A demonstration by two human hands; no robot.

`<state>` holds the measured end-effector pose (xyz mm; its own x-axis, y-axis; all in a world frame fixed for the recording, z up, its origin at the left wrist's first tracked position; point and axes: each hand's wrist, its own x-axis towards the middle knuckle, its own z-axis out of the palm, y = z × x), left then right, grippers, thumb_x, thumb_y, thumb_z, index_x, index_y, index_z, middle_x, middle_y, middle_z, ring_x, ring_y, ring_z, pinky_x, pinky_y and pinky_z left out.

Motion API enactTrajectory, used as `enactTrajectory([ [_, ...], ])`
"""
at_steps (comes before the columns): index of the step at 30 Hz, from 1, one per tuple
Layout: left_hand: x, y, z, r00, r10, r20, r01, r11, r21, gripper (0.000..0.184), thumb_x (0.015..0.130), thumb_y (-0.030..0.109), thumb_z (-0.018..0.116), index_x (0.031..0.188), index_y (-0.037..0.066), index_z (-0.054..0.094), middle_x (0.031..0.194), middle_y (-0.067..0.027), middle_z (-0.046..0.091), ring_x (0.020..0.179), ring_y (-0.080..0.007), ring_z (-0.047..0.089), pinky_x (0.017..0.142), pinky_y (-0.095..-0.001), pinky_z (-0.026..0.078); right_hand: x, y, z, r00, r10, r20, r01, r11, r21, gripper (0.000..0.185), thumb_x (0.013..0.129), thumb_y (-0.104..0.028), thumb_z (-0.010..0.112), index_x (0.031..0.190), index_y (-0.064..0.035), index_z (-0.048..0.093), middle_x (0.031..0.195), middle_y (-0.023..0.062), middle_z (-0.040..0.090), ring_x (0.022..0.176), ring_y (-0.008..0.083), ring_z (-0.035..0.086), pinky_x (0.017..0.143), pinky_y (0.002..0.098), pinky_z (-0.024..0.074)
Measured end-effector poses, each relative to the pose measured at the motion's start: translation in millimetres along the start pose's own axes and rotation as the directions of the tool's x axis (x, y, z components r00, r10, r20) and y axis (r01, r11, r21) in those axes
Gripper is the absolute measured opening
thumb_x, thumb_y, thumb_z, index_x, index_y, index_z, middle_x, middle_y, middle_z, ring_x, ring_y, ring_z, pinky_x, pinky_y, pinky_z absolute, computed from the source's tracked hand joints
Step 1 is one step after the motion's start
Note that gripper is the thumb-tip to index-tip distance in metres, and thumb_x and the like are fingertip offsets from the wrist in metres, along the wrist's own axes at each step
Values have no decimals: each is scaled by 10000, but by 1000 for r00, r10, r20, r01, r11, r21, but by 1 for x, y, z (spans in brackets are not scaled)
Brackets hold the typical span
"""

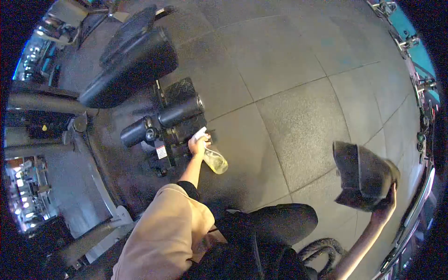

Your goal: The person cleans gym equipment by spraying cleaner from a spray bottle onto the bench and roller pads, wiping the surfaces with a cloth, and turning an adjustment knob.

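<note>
My left hand [198, 145] is wrapped round the neck of a clear spray bottle [217, 163] with a white nozzle and yellowish liquid inside. The bottle is tilted, its nozzle close to the black padded rollers [179, 111] of a gym machine. Out to the right, my right hand [385, 205] grips a dark cloth [361, 175] that hangs spread out above the floor. Part of that hand is hidden behind the cloth.
A long black pad [133, 65] of the machine stands at the upper left, with metal frame bars [98, 172] below it. Dark floor tiles [303, 126] extend to the right. A coiled black rope [322, 252] lies at the bottom right, near my legs.
</note>
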<state>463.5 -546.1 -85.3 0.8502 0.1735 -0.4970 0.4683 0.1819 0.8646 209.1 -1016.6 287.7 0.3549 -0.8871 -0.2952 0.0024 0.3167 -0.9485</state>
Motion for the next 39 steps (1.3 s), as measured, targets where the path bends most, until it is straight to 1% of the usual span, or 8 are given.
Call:
enactTrajectory([
  [6,-1,7,5,1000,8,-29,-7,1000,28,351,679,-39,522,1019,-57,609,826,-145,643,672,-210,646,509,-302,550,26,-31,-107,949,133,285,-128,991,-39,447,907,-287,467,1236,16,456,1222,164,502,1122,295,486,982,429,359],
  [14,3,-5,-1,998,55,-10,-55,997,51,380,649,-14,517,1017,-74,593,773,-130,639,623,-193,625,505,-288,544,66,-8,-134,941,253,223,-216,960,-178,372,833,-242,550,1117,-1,551,1073,120,600,978,246,557,898,387,413],
  [22,-92,117,5,974,224,-16,-220,965,143,350,608,24,555,947,-12,634,745,-60,631,557,-90,551,495,-208,423,198,37,101,785,364,501,-374,923,-84,353,835,-219,554,1115,-5,546,1090,110,590,983,241,562,855,397,448],
  [24,-121,141,0,836,529,-148,-414,784,463,317,602,43,572,910,6,636,729,-34,621,572,-82,542,501,-213,413,196,39,193,697,345,629,-321,934,-157,364,838,-210,554,1143,-13,528,1108,115,581,991,245,560,856,402,451],
  [27,-131,166,-14,875,468,-122,-429,867,253,252,595,60,585,840,22,635,715,3,609,608,-77,529,539,-216,411,201,43,316,654,296,696,-272,951,-148,382,844,-194,552,1183,-25,500,1158,122,555,1030,254,542,884,433,434],
  [28,-134,183,-15,966,161,-203,-135,981,137,291,601,70,580,880,13,637,742,-10,617,621,-84,536,562,-210,414,196,44,355,650,283,705,-302,948,-101,393,841,-191,558,1192,-28,493,1171,122,546,1045,260,534,895,443,425],
  [33,-101,267,31,872,246,-423,-357,911,-205,332,646,97,578,960,5,636,814,-35,633,617,-96,556,553,-223,434,173,46,489,502,439,745,-402,881,-249,332,835,-136,577,1148,-39,524,1140,96,572,1048,236,537,906,412,432],
  [39,-28,403,93,747,249,-617,-335,942,-25,233,714,138,597,899,1,634,788,-74,644,561,-158,569,529,-269,440,174,57,578,376,627,682,-429,770,-472,289,740,-111,617,1010,-22,564,977,112,613,858,235,597,805,358,491],
])
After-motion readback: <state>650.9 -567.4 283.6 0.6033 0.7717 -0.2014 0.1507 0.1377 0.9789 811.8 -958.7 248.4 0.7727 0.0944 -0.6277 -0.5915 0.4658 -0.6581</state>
